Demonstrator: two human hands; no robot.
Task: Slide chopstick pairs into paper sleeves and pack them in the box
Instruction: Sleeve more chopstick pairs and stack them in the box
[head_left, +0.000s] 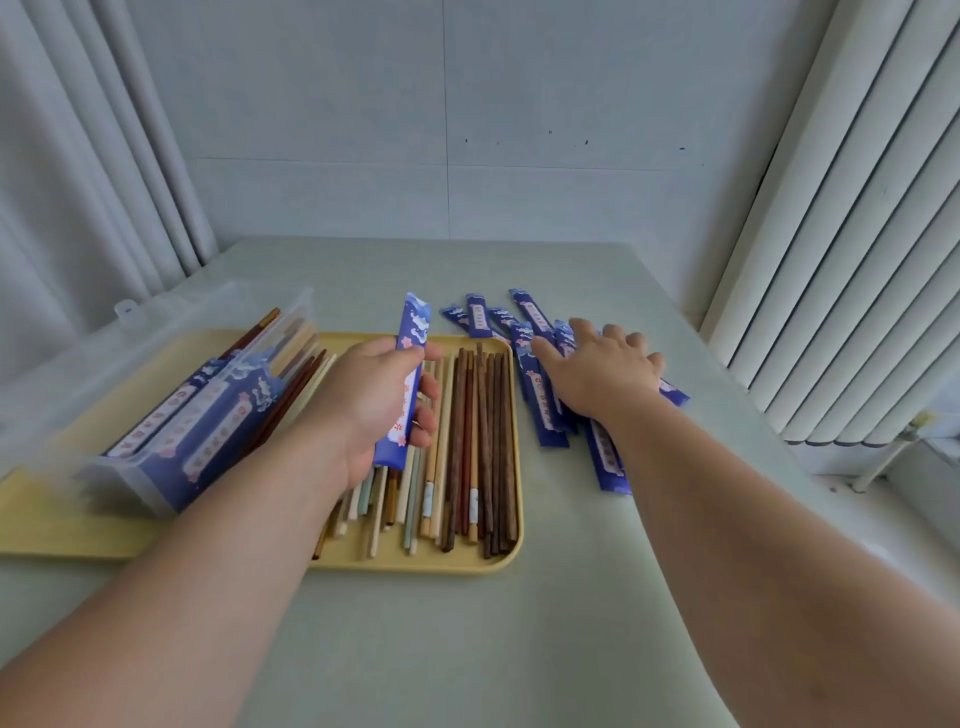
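Two hands: left grips sleeve; right touches sleeves.

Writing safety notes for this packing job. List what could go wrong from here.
1. The right hand lies spread over the loose sleeves; it may drag several or scatter them.
2. The left hand grips the held sleeve around its middle; squeezing could crease it, so chopsticks snag.
3. The left forearm passes close beside the clear box and might nudge it.
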